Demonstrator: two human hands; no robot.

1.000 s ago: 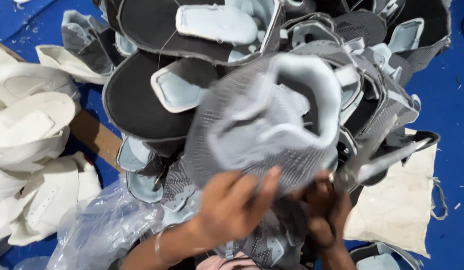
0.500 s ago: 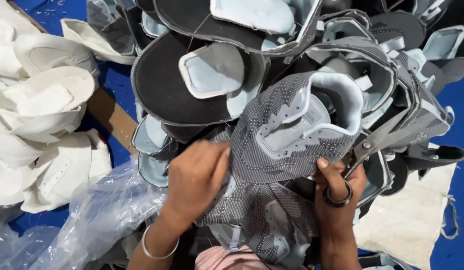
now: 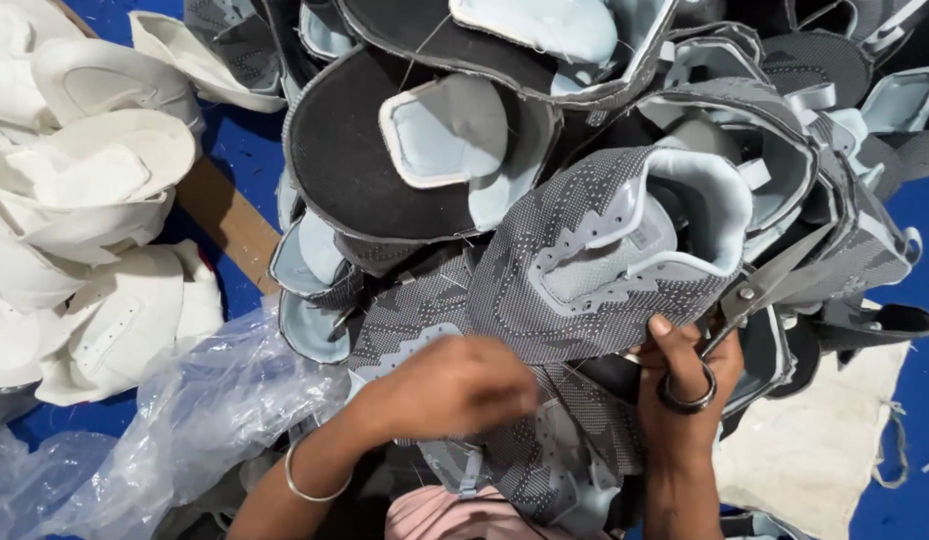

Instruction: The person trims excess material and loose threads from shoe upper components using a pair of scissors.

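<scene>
Your left hand (image 3: 455, 385) has slid right along the grey upper (image 3: 605, 260), which sits centre on the pile; it grips the near edge. Your right hand (image 3: 680, 375) clamps scissors (image 3: 760, 285). It's light, floppy knit: hold the stiffer collar.

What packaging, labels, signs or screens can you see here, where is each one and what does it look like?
Clear plastic bag: lower left, crumpled, transparent, beside the left hand.
Off-white cloth sack: lower right, flat, frayed edge, beside the right hand.
No labels, signs or screens show.
</scene>
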